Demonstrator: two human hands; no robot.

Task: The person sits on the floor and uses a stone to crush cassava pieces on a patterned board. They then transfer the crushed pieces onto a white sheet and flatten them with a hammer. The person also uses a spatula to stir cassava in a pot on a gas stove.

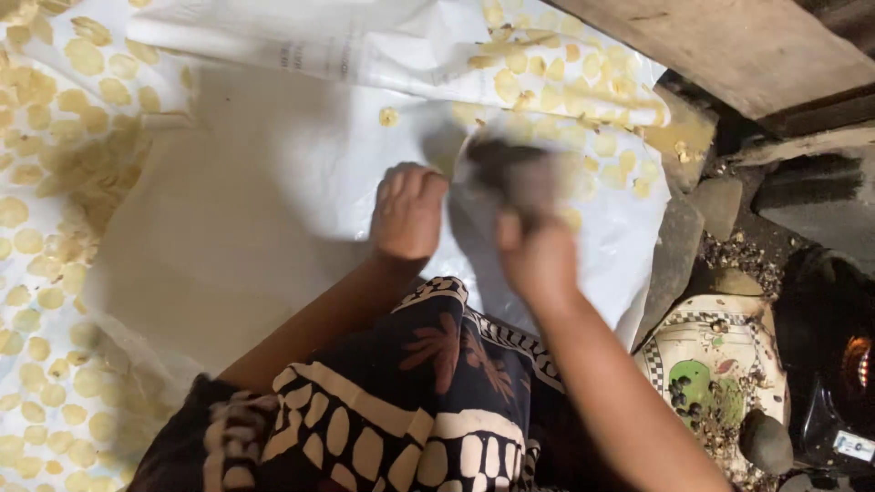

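A dark, rounded stone-like object (510, 178), blurred by motion, is gripped in the right hand (538, 255) just above a wide white plastic sheet (273, 182) spread over the ground, while the left hand (407, 211) is closed into a fist and pressed on the sheet just beside it; whether anything is enclosed in that fist cannot be told. Much of the work appears to have been done already: small pale-yellow flattened discs (55, 118) are laid out thickly along the left edge of the sheet and across its upper right part (556, 77), whereas the broad middle strip in front of the hands is bare, so a good share of the laying-out seems to be left. A black cloth with a cream pattern (401, 410) is worn over the lap. The setting is dim and rough: a weathered wooden plank (729, 46) crosses the upper right corner, flat grey stones (674, 246) lie at the sheet's edge, a printed sack (711, 364) strewn with dark husks and a round stone (764, 439) is seen lower right, and an orange glow (857, 360) shows at the far right.
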